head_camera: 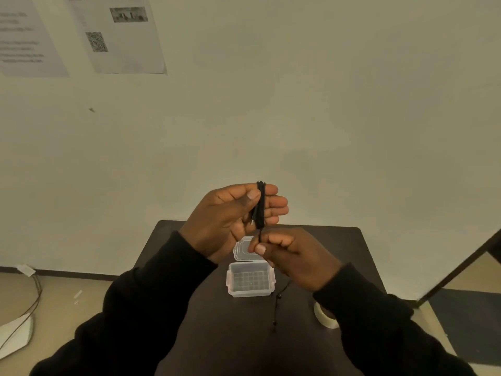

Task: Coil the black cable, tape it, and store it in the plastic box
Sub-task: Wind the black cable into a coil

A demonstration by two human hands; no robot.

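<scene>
1. While the left hand (225, 218) is raised above the table (206, 321), its fingers (273, 202) and thumb grasp a tight bundle of black cable (260, 204), the loops standing upright across the fingers.
2. At 6 o'clock from the bundle, the right hand (292, 256) is clenched, thumb and forefinger pinching a single strand that runs straight down from the bundle.
3. From under the right hand the loose end of the cable hangs at 6 o'clock, small beads or fittings showing along it over the dark table.
4. Below the hands, the clear box (250, 280) sits open on the table with nothing inside it; the cable is not in it.
5. Its lid (244, 251) lies flat just beyond the box at 12 o'clock, partly hidden by both hands.
6. A tape roll (324, 316) lies on the table at 4 o'clock from the box, partly covered by the right sleeve (379, 335).
7. Both sleeves are black and reach in from the bottom corners.
8. Beyond the table stands a plain wall (325, 104) with two printed sheets (119, 36) at 11 o'clock, their text too blurred to read.
</scene>
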